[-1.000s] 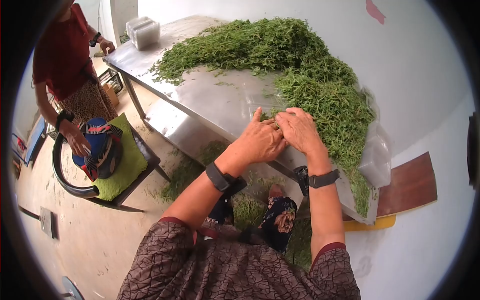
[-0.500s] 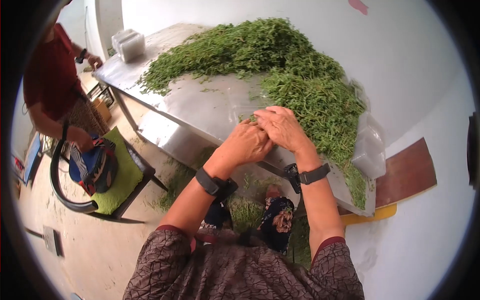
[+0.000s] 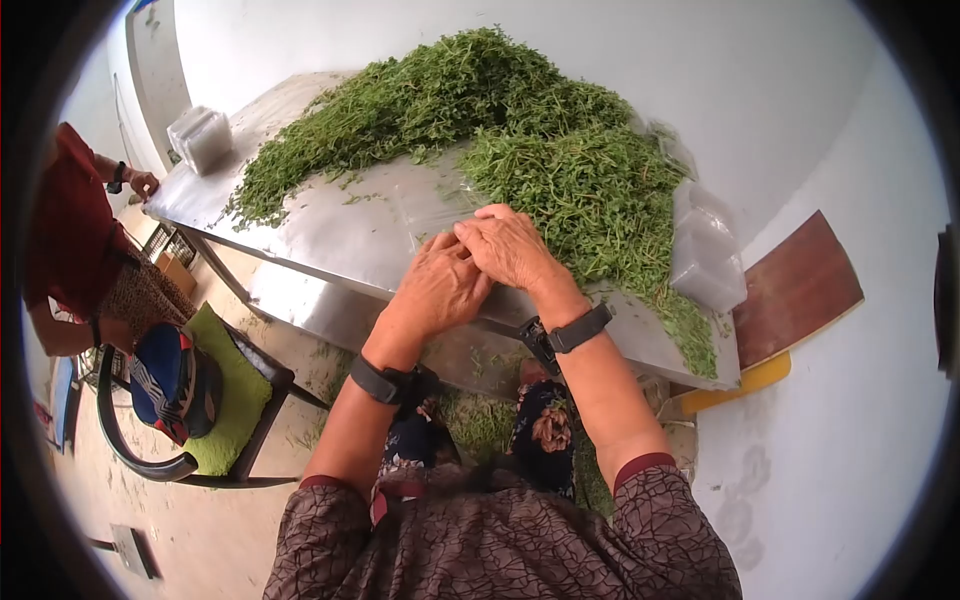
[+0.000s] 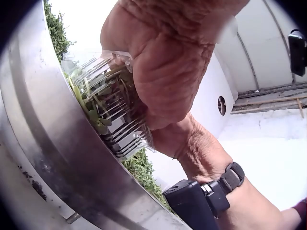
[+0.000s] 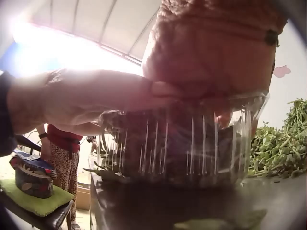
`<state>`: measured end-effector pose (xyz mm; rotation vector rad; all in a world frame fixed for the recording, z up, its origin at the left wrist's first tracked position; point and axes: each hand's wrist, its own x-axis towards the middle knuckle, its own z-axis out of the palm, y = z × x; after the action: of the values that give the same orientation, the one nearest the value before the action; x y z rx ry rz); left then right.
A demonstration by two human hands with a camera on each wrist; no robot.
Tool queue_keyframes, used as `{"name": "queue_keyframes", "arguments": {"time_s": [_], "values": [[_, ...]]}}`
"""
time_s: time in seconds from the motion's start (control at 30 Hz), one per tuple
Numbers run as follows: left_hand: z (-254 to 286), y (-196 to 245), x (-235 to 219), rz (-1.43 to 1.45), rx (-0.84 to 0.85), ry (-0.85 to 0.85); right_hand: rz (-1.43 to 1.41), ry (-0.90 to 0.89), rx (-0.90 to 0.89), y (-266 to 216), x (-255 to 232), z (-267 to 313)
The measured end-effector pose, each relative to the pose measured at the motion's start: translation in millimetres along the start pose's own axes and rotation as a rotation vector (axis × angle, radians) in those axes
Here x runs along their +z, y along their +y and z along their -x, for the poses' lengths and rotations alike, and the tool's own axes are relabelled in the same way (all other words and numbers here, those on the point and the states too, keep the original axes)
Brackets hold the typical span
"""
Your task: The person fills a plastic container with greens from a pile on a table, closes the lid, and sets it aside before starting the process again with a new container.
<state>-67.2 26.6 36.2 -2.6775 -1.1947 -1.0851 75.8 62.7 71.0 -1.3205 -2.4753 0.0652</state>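
In the head view, my left hand (image 3: 438, 283) and right hand (image 3: 508, 245) meet at the near edge of the metal table (image 3: 345, 235), right fingers overlapping the left ones. Between and beneath them, the right wrist view shows a clear ribbed plastic box (image 5: 177, 148) filled with green stems. Both hands press on its top; the fingertips are partly hidden. Seen from the left wrist, leafy sprigs (image 4: 98, 120) poke out of the box's side. A large heap of greens (image 3: 580, 190) lies behind and right of the hands.
Stacked clear boxes stand at the table's right (image 3: 707, 255) and far left (image 3: 202, 140). A person in red (image 3: 75, 230) stands at the left, beside a chair with a green cushion (image 3: 225, 400) and a blue patterned bag (image 3: 170, 380). A white wall rises behind the table.
The head view has swung, shifting the scene leftward. My hands remain together at the table's edge; the left thumb, raised earlier, is lowered. The other person's hand has moved off the bag's top.
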Motion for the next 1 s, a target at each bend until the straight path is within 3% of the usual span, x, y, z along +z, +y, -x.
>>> {"name": "queue_keyframes", "arguments": {"time_s": [0.1, 0.17, 0.2, 0.27, 0.3, 0.37, 0.57, 0.63, 0.8, 1.0], "values": [[-2, -4, -1, 0.000, 0.054, -0.007, 0.002, -0.031, -0.037, 12, 9, 1], [-5, 0, -6, 0.019, 0.082, -0.026, -0.202, 0.224, -0.126, 16, 14, 5], [-6, 3, -9, -0.014, 0.025, -0.103, -0.196, 0.224, -0.121, 23, 13, 8], [-7, 5, -11, -0.043, -0.034, -0.181, -0.348, 0.166, 0.176, 15, -16, 17], [-6, 4, -11, -0.028, -0.027, -0.162, -0.345, 0.163, 0.177, 19, -24, 20], [-6, 3, -10, -0.012, -0.023, -0.140, -0.128, 0.274, 0.392, 33, -41, 27], [-6, 3, -8, -0.023, -0.052, -0.143, 0.226, 0.300, 0.571, 93, -63, 45], [-6, 4, -8, -0.024, -0.059, -0.141, 0.277, 0.201, 0.717, 107, -65, 46], [-7, 2, -8, -0.017, -0.041, -0.134, 0.282, 0.144, 0.790, 132, -59, 47], [-6, 2, -7, -0.017, -0.027, -0.136, 0.258, 0.228, 0.706, 162, -43, 52]]}}
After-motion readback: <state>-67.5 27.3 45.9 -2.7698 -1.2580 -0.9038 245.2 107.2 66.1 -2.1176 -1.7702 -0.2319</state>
